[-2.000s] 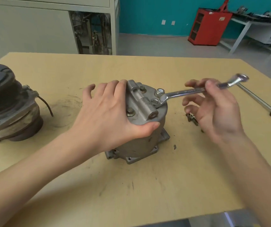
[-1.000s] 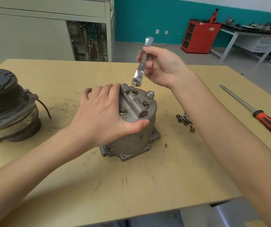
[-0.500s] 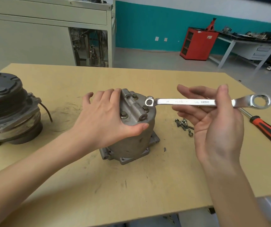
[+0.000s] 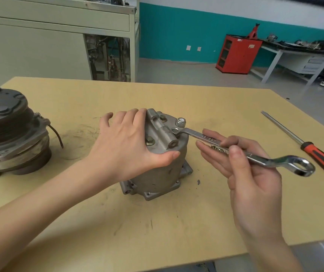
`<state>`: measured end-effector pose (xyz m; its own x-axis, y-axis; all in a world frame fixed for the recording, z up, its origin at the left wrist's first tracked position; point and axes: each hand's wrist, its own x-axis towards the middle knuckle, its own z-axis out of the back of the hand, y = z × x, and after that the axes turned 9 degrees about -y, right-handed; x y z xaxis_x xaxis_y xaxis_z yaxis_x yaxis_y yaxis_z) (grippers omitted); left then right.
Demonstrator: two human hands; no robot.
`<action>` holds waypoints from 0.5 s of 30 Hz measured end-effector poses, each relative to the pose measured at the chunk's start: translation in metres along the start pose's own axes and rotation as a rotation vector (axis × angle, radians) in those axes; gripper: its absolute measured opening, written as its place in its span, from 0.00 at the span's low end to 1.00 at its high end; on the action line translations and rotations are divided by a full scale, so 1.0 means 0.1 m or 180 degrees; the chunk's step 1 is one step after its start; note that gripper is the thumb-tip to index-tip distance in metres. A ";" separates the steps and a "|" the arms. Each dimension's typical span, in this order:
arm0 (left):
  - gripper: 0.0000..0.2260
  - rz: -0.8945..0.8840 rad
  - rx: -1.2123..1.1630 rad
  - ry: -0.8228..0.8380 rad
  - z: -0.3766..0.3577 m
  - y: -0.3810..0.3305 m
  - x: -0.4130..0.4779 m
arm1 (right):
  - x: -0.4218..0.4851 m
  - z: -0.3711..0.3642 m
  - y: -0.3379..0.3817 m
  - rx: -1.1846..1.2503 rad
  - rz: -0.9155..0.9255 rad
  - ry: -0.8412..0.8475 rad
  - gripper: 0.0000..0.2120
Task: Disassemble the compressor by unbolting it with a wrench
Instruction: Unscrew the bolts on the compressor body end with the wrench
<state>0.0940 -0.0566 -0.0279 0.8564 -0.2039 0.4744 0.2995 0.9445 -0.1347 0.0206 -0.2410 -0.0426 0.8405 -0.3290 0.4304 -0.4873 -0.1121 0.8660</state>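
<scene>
Left hand (image 4: pixel 126 148) grips the compressor (image 4: pixel 163 173) steady as the right hand (image 4: pixel 251 183) pinches the wrench (image 4: pixel 212 139), whose ring should seat squarely on the bolt (image 4: pixel 175 131) before turning.

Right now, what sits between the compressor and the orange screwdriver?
In the head view, the right hand pinching the wrench; loose bolts peek through beneath it on the table.

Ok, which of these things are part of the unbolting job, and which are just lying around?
In use: compressor, wrench, raised bolt, left hand, right hand.
Lying about: screwdriver, pulley unit.
</scene>
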 end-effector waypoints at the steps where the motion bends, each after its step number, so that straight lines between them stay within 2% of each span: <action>1: 0.54 -0.0002 -0.0005 -0.0010 0.00 0.00 0.00 | 0.07 0.04 -0.02 0.0124 -0.0130 -0.0007 0.11; 4: 0.53 -0.0016 -0.0004 -0.0045 0.00 0.00 0.01 | 0.43 0.18 -0.09 0.0495 -0.0864 0.0009 0.09; 7: 0.53 -0.0019 -0.0007 -0.0048 -0.02 0.00 0.00 | 0.91 0.23 -0.22 0.0474 -0.1460 0.0310 0.06; 12: 0.52 -0.0037 0.0020 -0.0011 0.00 0.02 0.01 | 1.67 -0.22 -0.44 0.0283 -0.2317 0.1511 0.05; 15: 0.53 -0.0011 0.0058 0.0044 0.01 0.01 0.01 | 1.94 -0.68 -0.44 -0.0466 -0.2163 0.2361 0.06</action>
<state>0.0947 -0.0557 -0.0266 0.8610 -0.2107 0.4629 0.2950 0.9483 -0.1173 0.2206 -0.2365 0.0200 0.8879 0.4320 -0.1584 0.1404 0.0735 0.9874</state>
